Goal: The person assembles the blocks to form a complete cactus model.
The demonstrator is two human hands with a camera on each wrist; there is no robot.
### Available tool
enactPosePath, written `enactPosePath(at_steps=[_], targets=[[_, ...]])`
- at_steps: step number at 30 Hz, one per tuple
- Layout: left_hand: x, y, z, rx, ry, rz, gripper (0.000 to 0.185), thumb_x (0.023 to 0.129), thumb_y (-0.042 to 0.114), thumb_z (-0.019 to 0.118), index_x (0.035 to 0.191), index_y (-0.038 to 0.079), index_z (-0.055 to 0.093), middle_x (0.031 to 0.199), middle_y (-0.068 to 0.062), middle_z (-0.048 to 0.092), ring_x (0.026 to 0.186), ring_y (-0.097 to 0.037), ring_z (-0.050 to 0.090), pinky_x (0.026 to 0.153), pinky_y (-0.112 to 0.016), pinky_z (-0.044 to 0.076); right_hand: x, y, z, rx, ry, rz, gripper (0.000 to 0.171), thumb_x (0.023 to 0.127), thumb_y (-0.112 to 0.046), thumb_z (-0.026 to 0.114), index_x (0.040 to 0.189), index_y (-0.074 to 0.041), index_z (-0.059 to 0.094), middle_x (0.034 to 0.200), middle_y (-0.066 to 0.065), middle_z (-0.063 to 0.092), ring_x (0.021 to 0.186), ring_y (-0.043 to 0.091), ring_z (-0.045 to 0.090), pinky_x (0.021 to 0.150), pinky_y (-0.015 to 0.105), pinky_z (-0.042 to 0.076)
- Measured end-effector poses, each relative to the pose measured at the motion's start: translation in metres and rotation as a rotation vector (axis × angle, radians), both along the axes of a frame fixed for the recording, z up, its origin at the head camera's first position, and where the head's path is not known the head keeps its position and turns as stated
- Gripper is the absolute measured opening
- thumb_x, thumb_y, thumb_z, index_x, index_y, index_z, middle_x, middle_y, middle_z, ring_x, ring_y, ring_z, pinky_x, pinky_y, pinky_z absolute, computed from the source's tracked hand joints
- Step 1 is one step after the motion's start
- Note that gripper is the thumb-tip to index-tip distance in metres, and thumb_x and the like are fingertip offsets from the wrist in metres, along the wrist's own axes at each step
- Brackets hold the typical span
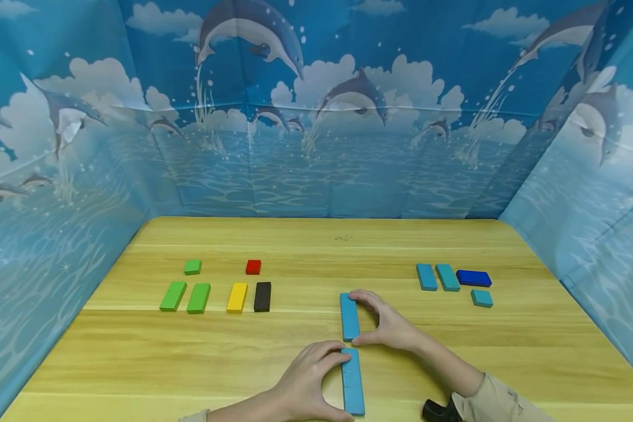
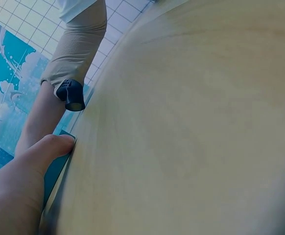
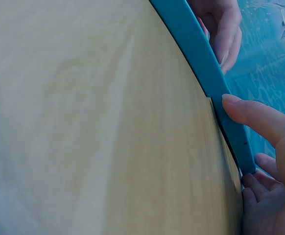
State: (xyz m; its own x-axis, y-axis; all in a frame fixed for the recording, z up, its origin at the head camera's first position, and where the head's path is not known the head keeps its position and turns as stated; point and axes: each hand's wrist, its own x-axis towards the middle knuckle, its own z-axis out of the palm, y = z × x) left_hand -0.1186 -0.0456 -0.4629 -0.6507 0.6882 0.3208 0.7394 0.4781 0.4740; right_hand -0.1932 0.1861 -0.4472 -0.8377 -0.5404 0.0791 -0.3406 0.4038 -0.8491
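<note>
Two long teal blocks lie end to end on the wooden table (image 1: 453, 351). The far teal block (image 1: 350, 316) is pinched by its two ends in my right hand (image 1: 363, 318), index finger at the far end and thumb at the near end. My left hand (image 1: 333, 384) grips the near teal block (image 1: 352, 381) from its left side, fingers curled over its far end. In the right wrist view my thumb (image 3: 252, 115) presses the far block's edge (image 3: 233, 134). In the left wrist view my thumb (image 2: 47, 149) lies against the near block (image 2: 59, 169).
At the left lie three green blocks (image 1: 186, 290), a red block (image 1: 253, 267), a yellow block (image 1: 237, 297) and a black block (image 1: 262, 296). Three teal blocks (image 1: 438, 277) and a dark blue block (image 1: 473, 278) lie at the right. Dolphin-print walls (image 1: 316, 146) close in three sides.
</note>
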Motion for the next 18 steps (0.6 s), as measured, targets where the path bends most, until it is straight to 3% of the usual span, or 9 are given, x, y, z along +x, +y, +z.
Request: enactPosePath(at_steps=[10,18], targets=[[0.0002,0.0003,0.0005,0.008,-0.006,-0.010,0.078,0.067,0.058,0.070,0.130,0.016,0.048,0.133,0.000,0.040,0.120,-0.017,0.040,0.096,-0.039,0.036,0.0007,0.0001,-0.0016,0.052,0.038,-0.002,0.081,0.069,-0.033,0.078,0.135,-0.011,0.037,0.141,0.012,0.031,0.132,0.032,0.025,0.103,0.052,0.020],[-0.0015,0.0004,-0.0002,-0.001,0.042,-0.024,0.080,0.068,0.061,0.067,0.131,0.015,0.048,0.133,-0.001,0.036,0.121,-0.015,0.037,0.096,-0.038,0.037,0.0016,0.0000,0.0000,0.071,0.046,0.005,0.076,0.074,-0.033,0.074,0.136,-0.011,0.036,0.142,0.012,0.031,0.132,0.034,0.024,0.102,0.054,0.020]])
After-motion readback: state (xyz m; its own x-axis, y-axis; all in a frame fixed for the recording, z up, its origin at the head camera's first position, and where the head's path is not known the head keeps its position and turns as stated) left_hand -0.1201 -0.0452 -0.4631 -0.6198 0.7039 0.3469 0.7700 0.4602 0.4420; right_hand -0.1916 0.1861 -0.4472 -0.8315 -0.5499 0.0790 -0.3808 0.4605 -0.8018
